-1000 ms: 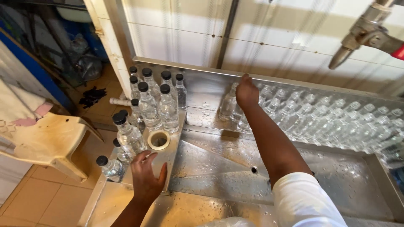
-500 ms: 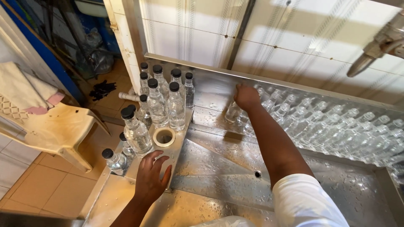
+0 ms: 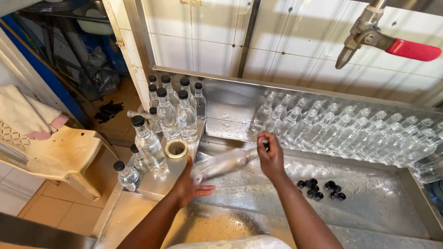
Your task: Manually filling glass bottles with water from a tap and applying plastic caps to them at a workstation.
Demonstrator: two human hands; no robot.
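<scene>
A clear plastic bottle (image 3: 224,163) lies almost level in the air between my two hands, blurred by motion. My right hand (image 3: 271,157) grips its neck end above the wet steel sink (image 3: 369,203). My left hand (image 3: 190,184) cups the bottle's base from below, fingers spread. A long row of uncapped clear bottles (image 3: 350,131) leans against the sink's back wall. Several capped bottles (image 3: 173,113) with black caps stand on the steel ledge at the left. A small heap of loose black caps (image 3: 320,189) lies in the sink to the right of my right hand.
A roll of tape (image 3: 176,149) sits on the ledge beside the capped bottles. A metal tap with a red lever (image 3: 387,41) juts out at upper right. A worn plastic chair (image 3: 50,152) with cloth on it stands at the left on the tiled floor.
My right hand has drawn back from the row of bottles with one bottle in it. My left hand rose from the ledge edge to meet the bottle's base.
</scene>
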